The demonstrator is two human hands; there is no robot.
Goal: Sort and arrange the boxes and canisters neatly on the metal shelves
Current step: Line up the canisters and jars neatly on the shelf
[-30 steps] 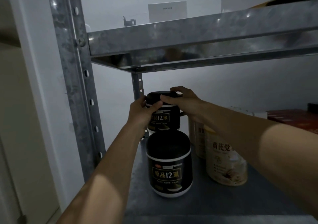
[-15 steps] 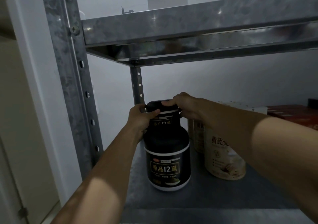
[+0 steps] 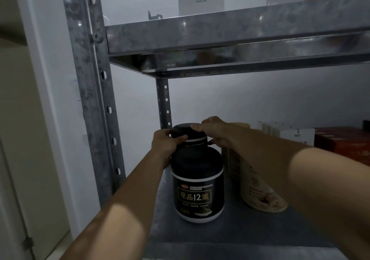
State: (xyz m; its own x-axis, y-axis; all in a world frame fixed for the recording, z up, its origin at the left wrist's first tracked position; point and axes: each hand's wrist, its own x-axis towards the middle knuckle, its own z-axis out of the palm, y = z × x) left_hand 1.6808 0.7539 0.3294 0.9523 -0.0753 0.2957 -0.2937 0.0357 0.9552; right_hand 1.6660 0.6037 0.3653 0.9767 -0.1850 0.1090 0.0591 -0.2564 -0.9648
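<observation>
The left hand point(image 3: 167, 143) and right hand point(image 3: 214, 131) gripped the rear canister point(image 3: 185, 132) behind the front canister point(image 3: 197, 185) on the shelf point(image 3: 230, 229); placing seemed nearly done, needing a gentle release.

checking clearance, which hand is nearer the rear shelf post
Left. The left hand grips the left side of the rear black canister, right beside the rear shelf post; the right hand holds its right side, across the canister from the post.

A black canister point(image 3: 197, 187) and a cream canister point(image 3: 262, 197) stand on the grey metal shelf point(image 3: 230, 233); white boxes point(image 3: 290, 133) and a red box point(image 3: 344, 141) sit behind, to the right.
</observation>
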